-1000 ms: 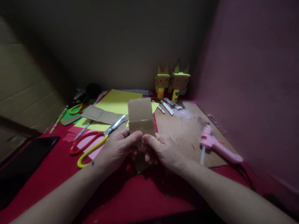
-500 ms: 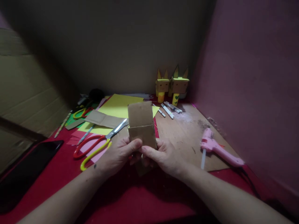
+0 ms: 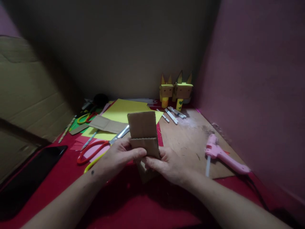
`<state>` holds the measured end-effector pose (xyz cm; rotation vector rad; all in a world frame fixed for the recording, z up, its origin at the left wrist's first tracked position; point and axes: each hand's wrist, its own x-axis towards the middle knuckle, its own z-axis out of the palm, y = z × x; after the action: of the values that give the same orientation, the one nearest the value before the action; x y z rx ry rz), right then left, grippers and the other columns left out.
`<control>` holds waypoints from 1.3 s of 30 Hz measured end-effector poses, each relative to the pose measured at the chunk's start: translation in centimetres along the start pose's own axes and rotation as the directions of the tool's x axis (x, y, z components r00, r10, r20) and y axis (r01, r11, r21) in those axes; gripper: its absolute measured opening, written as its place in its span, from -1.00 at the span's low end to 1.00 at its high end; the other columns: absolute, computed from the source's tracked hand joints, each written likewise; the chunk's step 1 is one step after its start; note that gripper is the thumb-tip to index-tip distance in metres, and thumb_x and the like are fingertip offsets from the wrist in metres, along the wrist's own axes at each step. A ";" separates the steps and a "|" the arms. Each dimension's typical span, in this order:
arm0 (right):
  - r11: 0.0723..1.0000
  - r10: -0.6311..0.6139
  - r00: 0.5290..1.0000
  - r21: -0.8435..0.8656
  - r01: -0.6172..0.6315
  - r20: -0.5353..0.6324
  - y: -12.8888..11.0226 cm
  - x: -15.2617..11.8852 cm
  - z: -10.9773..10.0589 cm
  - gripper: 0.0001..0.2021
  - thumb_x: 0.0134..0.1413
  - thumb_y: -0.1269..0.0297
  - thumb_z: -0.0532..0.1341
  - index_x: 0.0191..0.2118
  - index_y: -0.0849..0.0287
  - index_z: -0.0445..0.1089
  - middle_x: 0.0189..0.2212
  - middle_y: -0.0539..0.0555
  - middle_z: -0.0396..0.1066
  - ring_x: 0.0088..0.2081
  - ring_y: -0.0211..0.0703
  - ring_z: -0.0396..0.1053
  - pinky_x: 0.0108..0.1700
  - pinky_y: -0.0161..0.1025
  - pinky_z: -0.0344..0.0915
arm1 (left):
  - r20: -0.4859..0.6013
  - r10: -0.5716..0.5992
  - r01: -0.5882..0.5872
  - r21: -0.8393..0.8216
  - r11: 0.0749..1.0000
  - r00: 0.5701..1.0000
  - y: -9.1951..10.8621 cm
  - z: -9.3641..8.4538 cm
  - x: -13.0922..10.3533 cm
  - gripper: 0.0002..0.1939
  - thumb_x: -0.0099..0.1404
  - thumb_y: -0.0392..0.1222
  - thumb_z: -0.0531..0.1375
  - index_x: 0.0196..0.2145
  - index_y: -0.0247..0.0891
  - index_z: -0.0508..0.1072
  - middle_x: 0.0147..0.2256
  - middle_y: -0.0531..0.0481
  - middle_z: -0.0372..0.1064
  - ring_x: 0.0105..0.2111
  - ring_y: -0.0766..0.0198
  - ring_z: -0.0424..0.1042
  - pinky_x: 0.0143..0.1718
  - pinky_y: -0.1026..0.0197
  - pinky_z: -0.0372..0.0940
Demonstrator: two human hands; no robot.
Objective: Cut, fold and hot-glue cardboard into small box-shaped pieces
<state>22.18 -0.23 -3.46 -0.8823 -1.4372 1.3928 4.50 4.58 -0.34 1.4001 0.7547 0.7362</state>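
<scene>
Between my hands is a folded piece of cardboard (image 3: 143, 125), with one panel standing up at the back and another lower panel in front. My left hand (image 3: 124, 156) grips its left side, thumb pressed on the front panel. From the right, my right hand (image 3: 165, 162) holds the lower right edge, fingers curled behind. Part of the cardboard hangs below my fingers, mostly in shadow. Just left of my left hand lie scissors (image 3: 94, 151) with one red and one yellow handle, blades pointing toward the cardboard.
Yellow paper (image 3: 124, 109), a cardboard strip (image 3: 107, 124) and a pencil (image 3: 89, 140) lie to the left. A black phone (image 3: 33, 178) is at far left. Several markers (image 3: 171, 116) lie before two eared cardboard figures (image 3: 183, 90). A pink glue gun (image 3: 221, 154) rests on a board (image 3: 190, 146) at right.
The cardboard's front panel has tilted, so its fold shows a corrugated edge and the back panel stands apart from it. Both hands keep hold. The view has shifted slightly.
</scene>
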 end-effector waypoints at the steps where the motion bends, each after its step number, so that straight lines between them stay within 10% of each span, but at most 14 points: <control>1: 1.000 0.007 1.000 -0.009 -0.007 -0.015 -0.2 -0.1 0.0 -0.75 0.08 0.08 0.29 -0.26 0.16 0.44 -0.44 -0.05 0.36 -0.40 -0.28 0.30 -0.33 -0.31 0.26 | 0.020 0.001 -0.001 -0.002 1.000 1.000 -0.1 -0.1 0.0 -0.71 0.13 -0.15 0.37 -0.15 -0.14 0.57 -0.23 0.03 0.58 -0.23 0.23 0.51 -0.19 0.27 0.37; 7: 0.979 -0.102 0.977 -0.191 0.066 -0.189 -2.2 -0.9 0.3 -0.66 0.11 0.09 0.27 -0.06 0.16 0.35 -0.27 0.03 0.40 -0.26 -0.18 0.35 -0.23 -0.24 0.32 | 0.087 -0.051 0.048 0.041 0.998 0.995 -0.6 0.1 0.4 -0.73 0.14 -0.19 0.36 -0.17 -0.23 0.58 -0.24 0.00 0.58 -0.19 0.17 0.51 -0.13 0.23 0.38; 20: 0.976 0.094 0.979 0.211 -0.054 -0.181 -1.3 -0.3 0.3 -0.84 0.16 0.23 0.20 -0.17 0.17 0.36 -0.45 -0.04 0.43 -0.52 -0.37 0.34 -0.49 -0.41 0.34 | 0.044 -0.040 0.032 0.173 0.984 0.998 -0.1 1.2 -0.1 -0.78 0.20 -0.14 0.28 -0.21 -0.28 0.47 -0.40 0.05 0.50 -0.41 0.32 0.43 -0.38 0.34 0.32; 39: 0.975 0.091 0.977 0.219 -0.047 -0.193 -1.3 -0.2 0.4 -0.83 0.11 0.21 0.22 -0.23 0.19 0.37 -0.48 -0.05 0.43 -0.55 -0.39 0.35 -0.52 -0.43 0.35 | -0.012 -0.005 0.008 0.252 0.968 1.000 0.3 1.2 -0.1 -0.75 0.30 -0.04 0.12 -0.26 -0.27 0.48 -0.42 0.01 0.55 -0.39 0.20 0.50 -0.32 0.24 0.39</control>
<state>22.04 -0.70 -2.20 -0.9130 -1.0911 1.4344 5.43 3.80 0.00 1.6227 0.8849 0.6593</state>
